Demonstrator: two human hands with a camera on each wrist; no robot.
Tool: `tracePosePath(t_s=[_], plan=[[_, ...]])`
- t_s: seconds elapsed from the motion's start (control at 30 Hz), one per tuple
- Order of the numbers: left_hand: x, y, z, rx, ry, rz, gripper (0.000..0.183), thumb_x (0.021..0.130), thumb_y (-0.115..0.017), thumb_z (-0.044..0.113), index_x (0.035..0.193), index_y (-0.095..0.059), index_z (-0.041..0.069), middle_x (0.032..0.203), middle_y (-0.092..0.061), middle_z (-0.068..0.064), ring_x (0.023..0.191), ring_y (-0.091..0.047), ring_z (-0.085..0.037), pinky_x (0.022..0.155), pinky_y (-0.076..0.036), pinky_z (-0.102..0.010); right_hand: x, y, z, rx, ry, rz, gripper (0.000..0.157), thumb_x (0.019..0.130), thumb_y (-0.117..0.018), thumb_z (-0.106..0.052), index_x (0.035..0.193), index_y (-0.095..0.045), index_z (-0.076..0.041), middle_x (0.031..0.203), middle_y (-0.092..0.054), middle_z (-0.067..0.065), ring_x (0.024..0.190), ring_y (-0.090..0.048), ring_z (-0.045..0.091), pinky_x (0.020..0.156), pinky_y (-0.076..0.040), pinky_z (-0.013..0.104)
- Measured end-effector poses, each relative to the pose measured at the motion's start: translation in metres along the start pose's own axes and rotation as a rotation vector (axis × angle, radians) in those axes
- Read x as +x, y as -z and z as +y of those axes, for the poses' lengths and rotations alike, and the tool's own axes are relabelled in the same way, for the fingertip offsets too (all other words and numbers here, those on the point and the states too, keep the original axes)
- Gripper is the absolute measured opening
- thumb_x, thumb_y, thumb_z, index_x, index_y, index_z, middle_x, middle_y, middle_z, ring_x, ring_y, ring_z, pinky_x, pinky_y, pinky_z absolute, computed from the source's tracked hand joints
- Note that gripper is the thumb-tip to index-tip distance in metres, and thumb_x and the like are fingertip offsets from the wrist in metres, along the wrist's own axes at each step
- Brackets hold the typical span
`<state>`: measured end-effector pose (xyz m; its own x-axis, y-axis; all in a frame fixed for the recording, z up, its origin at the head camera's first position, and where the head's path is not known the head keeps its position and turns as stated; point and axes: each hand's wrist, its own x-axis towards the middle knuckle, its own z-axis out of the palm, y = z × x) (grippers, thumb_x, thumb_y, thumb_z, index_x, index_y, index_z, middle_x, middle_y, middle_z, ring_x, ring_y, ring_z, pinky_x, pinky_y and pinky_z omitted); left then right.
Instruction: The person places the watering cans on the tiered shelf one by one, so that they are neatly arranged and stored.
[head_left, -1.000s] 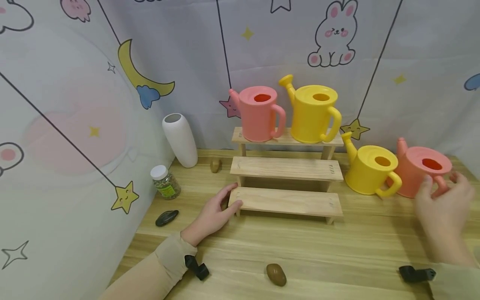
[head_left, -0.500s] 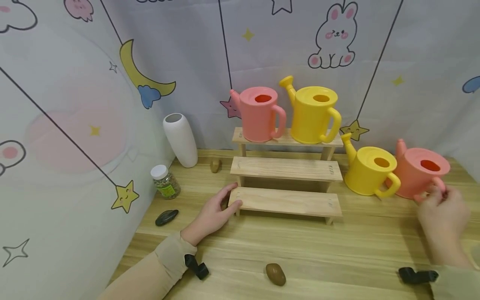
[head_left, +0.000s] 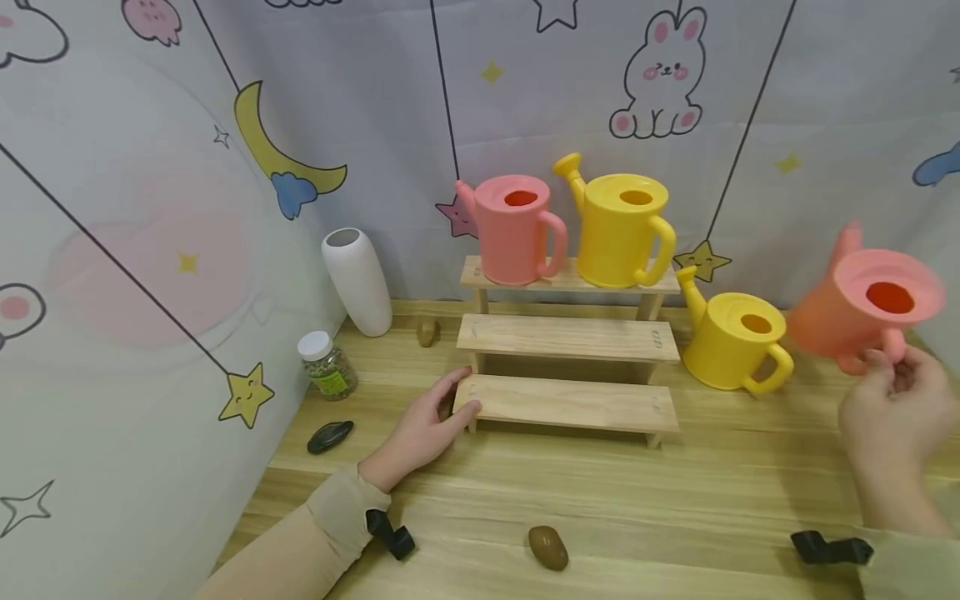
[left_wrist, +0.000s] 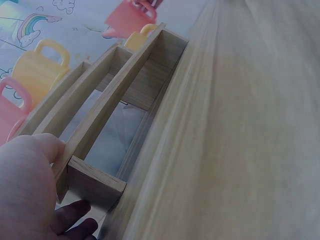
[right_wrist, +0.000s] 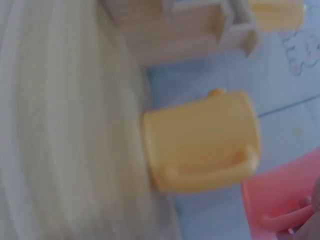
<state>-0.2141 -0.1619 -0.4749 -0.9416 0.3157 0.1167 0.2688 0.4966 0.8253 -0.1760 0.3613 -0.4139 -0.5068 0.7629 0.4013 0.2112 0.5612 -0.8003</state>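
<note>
My right hand [head_left: 896, 408] grips the handle of a pink watering can [head_left: 862, 292], raised off the table at the far right and tilted. In the right wrist view, part of this pink can [right_wrist: 280, 190] shows at the edge. My left hand [head_left: 420, 429] holds the left end of the lowest step of a three-step wooden stand [head_left: 566, 402], thumb and fingers on either side of the plank end. In the left wrist view, my left hand [left_wrist: 27, 185] covers part of the stand [left_wrist: 107, 107]. A yellow watering can [head_left: 731, 346] stands right of the stand.
On the top step stand another pink watering can [head_left: 513, 237] and another yellow one [head_left: 618, 237]. At left are a white vase [head_left: 358, 283], a lidded jar [head_left: 327, 367] and a dark stone [head_left: 330, 436]. A brown stone [head_left: 548, 547] lies in front; a smaller one [head_left: 427, 332] lies behind.
My right hand has closed on the pink can's handle and lifted it off the table, up and rightward from beside the yellow can. The left hand stays at the stand.
</note>
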Motion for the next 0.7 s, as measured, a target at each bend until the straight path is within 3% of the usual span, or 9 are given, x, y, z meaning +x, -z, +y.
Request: tracePosePath(t_s=[0.07,0.27,0.43,0.5,0.7], plan=[[-0.001,0.001,0.0,0.004,0.005,0.001,0.063,0.098,-0.061,0.058,0.154,-0.043,0.035,0.162,-0.043,0.006,0.149,-0.043,-0.021,0.122,-0.039,-0.045,-0.007,0.002,-0.014,0.059,0.068,0.047,0.038,0.108,-0.041,-0.034,0.133,-0.065,-0.018,0.092,-0.041,-0.042,0.078,-0.039,-0.026,0.074,-0.033,0.003],[-0.002,0.003,0.001,0.003,0.003,0.003,0.063,0.098,-0.062,0.056,0.154,-0.043,0.033,0.162,-0.043,0.004,0.149,-0.044,-0.023,0.122,-0.039,-0.047,-0.031,0.014,-0.059,0.243,0.236,0.109,0.021,0.107,-0.049,-0.032,0.116,-0.068,-0.031,0.101,-0.06,-0.039,0.078,-0.05,-0.023,0.07,-0.038,0.002],[-0.002,0.003,0.001,0.005,-0.006,0.003,0.064,0.099,-0.062,0.054,0.154,-0.043,0.03,0.161,-0.044,0.001,0.148,-0.046,-0.023,0.121,-0.04,-0.048,-0.052,0.025,-0.09,0.375,0.377,0.101,0.021,0.106,-0.051,-0.019,0.112,-0.071,-0.019,0.099,-0.064,-0.035,0.081,-0.057,-0.021,0.075,-0.044,0.0],[-0.001,0.002,0.001,0.01,-0.004,0.0,0.064,0.099,-0.062,0.055,0.155,-0.043,0.03,0.161,-0.044,0.003,0.147,-0.046,-0.022,0.121,-0.04,-0.046,-0.059,0.028,-0.097,0.464,0.43,0.089,0.021,0.104,-0.053,-0.012,0.111,-0.073,-0.009,0.098,-0.068,-0.03,0.083,-0.062,-0.018,0.076,-0.046,0.0],[0.001,0.001,0.0,0.023,-0.007,-0.006,0.064,0.099,-0.061,0.056,0.155,-0.043,0.031,0.16,-0.046,0.002,0.147,-0.047,-0.02,0.121,-0.041,-0.046,-0.074,0.026,-0.105,0.648,0.511,0.019,0.019,0.099,-0.061,-0.003,0.109,-0.071,0.01,0.096,-0.076,-0.019,0.081,-0.069,-0.011,0.059,-0.04,0.0]])
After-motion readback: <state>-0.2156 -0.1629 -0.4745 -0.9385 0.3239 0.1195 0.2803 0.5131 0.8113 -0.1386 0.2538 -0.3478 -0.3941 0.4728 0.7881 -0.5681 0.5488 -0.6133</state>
